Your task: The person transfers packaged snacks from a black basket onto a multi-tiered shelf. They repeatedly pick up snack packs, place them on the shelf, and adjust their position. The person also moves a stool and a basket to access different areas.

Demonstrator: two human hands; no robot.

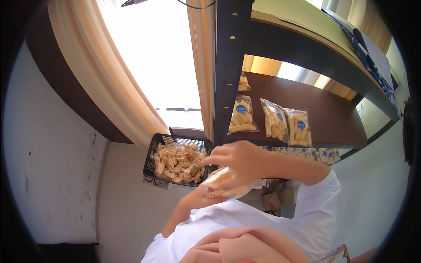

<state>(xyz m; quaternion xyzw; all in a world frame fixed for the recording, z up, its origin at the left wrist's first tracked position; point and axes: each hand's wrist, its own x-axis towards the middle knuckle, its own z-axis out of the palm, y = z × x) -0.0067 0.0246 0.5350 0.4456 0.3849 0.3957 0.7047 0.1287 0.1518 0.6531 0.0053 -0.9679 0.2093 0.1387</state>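
Observation:
My left hand (201, 199) holds a clear plastic bag of pale stick-shaped snacks (218, 189) from below, close to my chest. A blue sticker shows on the bag's lower side. Over that bag is my right hand (241, 159), blurred, its fingers stretched to the left. Its thumb side overlaps the bag, and I cannot tell whether it grips it. Left of my hands, a black plastic mesh basket (148, 164) is filled with small bagged snacks (181, 161), some bearing blue stickers.
A dark shelf rack (309, 95) stands to the right, its black upright (225, 72) close by. Several snack bags (298, 127) rest on its upper board, with more bags (324, 155) lower down. Cardboard boxes (278, 199) sit underneath. Curtains (197, 65) frame a bright window.

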